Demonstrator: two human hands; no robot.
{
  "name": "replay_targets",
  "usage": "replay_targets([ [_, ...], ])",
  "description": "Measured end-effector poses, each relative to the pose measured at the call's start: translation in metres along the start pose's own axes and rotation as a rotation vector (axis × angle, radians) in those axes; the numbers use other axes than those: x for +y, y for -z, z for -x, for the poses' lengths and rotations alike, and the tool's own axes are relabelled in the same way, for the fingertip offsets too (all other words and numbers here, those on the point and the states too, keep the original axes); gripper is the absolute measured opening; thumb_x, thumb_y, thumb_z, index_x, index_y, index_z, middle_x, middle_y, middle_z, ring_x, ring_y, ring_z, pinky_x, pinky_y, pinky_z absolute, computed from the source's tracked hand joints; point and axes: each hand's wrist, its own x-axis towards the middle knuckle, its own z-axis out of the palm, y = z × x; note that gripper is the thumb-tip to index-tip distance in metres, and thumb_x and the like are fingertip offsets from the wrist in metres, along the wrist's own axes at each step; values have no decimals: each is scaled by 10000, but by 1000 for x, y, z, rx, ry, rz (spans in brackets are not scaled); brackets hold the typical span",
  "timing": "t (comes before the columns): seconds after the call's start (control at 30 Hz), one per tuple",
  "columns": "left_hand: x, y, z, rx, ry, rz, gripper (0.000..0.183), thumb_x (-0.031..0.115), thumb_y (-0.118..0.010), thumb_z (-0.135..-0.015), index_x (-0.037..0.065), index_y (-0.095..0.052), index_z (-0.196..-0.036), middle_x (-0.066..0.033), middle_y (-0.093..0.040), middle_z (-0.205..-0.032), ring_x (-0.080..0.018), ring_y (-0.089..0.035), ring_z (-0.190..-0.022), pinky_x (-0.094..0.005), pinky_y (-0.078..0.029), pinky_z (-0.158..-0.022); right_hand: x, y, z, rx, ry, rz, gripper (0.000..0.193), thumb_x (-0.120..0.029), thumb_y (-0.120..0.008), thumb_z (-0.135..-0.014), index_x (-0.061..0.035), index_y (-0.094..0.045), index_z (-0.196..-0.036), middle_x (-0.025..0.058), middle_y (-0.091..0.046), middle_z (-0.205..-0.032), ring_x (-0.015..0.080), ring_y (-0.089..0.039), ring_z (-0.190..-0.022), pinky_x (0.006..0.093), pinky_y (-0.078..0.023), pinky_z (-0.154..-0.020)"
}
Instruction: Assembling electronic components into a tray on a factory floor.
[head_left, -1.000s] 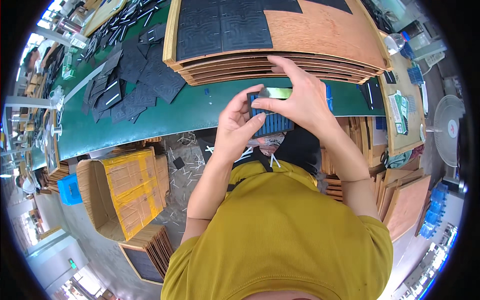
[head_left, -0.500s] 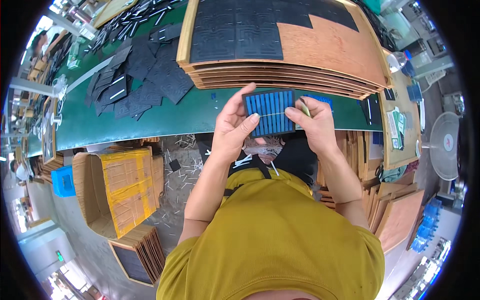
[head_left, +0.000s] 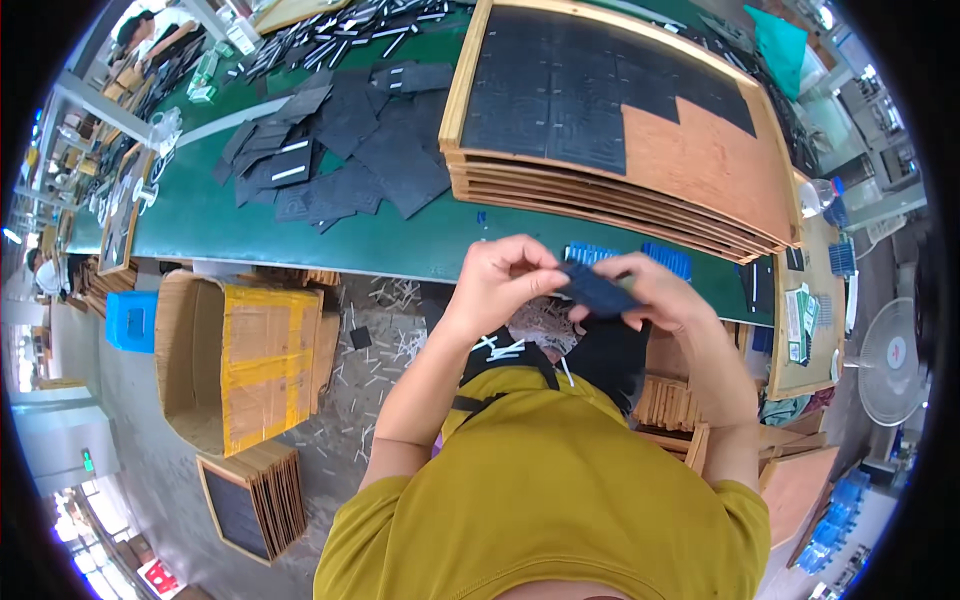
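Between my two hands, in front of the table's near edge, is a small square solar panel. It is tilted, with its dark side showing and its blue strips out of sight. My left hand pinches its left corner between thumb and fingers. My right hand grips the right side, fingers curled at the edge and partly blurred. Just beyond the hands, two blue striped panels lie on the green table, close to a stack of wooden trays. Black square sheets partly cover the top tray's orange board.
Loose black sheets and many black and white strips spread over the table's left and back. A taped cardboard box stands at left on the floor, near a stack of framed boards. A fan is at right.
The panel has been tipped from showing its blue strips to showing its dark side, and has moved slightly right and down. The light strip at my right fingers no longer shows. The view has shifted left.
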Motion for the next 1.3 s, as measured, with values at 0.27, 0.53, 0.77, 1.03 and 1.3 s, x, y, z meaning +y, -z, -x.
replay_targets([
  [0.27,22,66,-5,-14,7,-396,501,94,-714,-707,-15,-553,-1169,-104,-635,-971,-144,-612,-804,-232,-512,-640,-71,20,35,-31,228,665,727,-360,-791,-551,-42,-526,-1148,40,-578,-1089,138,-541,-1012,256,-412,-810],
  [0.53,-13,139,-53,199,-188,-1560,697,437,-729,-646,-14,-538,-1143,-187,-522,-1178,-326,-456,-1125,-440,-361,-925,-131,167,28,579,384,1337,566,-163,-736,-661,-69,-528,-1179,54,-562,-1145,176,-519,-1049,300,-421,-857],
  [0.77,12,147,-49,34,-162,-1588,328,218,-576,-795,-20,-589,-1021,-211,-600,-1014,-355,-574,-919,-419,-448,-800,-145,178,6,490,244,1380,596,-274,-750,-649,-111,-546,-1184,136,-548,-1190,286,-487,-1121,344,-386,-958],
  [1.03,53,137,-17,663,-249,-887,199,-42,-588,-718,-13,-527,-905,-78,-566,-763,-193,-564,-681,-298,-452,-636,-145,194,-4,360,332,1351,652,-213,-789,-619,-72,-538,-1204,136,-492,-1298,262,-491,-1139,348,-409,-908],
  [1.3,45,119,11,538,6,-209,296,33,-629,-792,-19,-585,-1081,-3,-619,-858,-54,-541,-677,-196,-434,-580,-144,171,15,562,366,1198,565,-178,-768,-656,-62,-564,-1169,77,-587,-1166,190,-559,-986,282,-438,-809],
])
